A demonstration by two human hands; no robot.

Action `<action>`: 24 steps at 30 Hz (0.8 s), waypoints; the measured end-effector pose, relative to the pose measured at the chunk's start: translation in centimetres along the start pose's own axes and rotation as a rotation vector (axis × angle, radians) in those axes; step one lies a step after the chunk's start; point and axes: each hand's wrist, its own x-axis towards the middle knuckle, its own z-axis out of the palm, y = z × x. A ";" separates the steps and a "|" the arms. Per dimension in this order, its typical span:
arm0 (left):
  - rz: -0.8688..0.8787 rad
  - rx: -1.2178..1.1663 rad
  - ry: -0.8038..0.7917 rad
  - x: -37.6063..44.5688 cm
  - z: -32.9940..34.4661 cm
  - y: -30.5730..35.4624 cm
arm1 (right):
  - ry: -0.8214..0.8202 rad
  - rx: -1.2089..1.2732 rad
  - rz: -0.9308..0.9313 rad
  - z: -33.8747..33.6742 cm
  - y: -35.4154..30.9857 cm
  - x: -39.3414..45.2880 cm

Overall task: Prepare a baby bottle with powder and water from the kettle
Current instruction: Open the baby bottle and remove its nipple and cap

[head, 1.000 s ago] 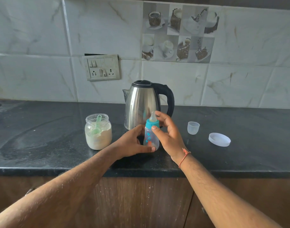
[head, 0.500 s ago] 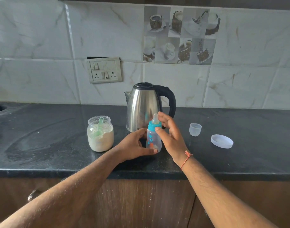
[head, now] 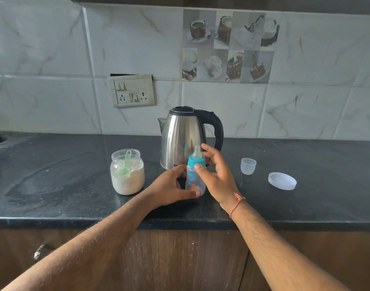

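Two hands work my baby bottle (head: 195, 180) on the worktop (head: 53, 185): left hand (head: 171, 189) grips its base steady, right hand (head: 216, 175) pinches the teal collar (head: 196, 162), apparently turning it.

A switch-and-socket plate (head: 134, 90) is set in the marbled white wall tiles (head: 43, 59) above the counter's back edge, left of the middle. Further right on the same wall sits a decorative tile panel (head: 230, 46) picturing coffee cups and desserts. Below the counter's front edge run brown wooden cabinet doors (head: 179, 259), with a metal handle (head: 39, 251) showing at the left.
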 end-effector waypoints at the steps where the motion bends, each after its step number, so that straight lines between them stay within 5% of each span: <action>1: 0.004 -0.001 0.001 0.0 0.0 0.0 | -0.006 0.034 0.022 -0.1 0.1 0.1; 24: -0.017 0.028 0.012 0.1 0.0 0.0 | -0.003 0.032 0.108 -0.1 -0.5 0.0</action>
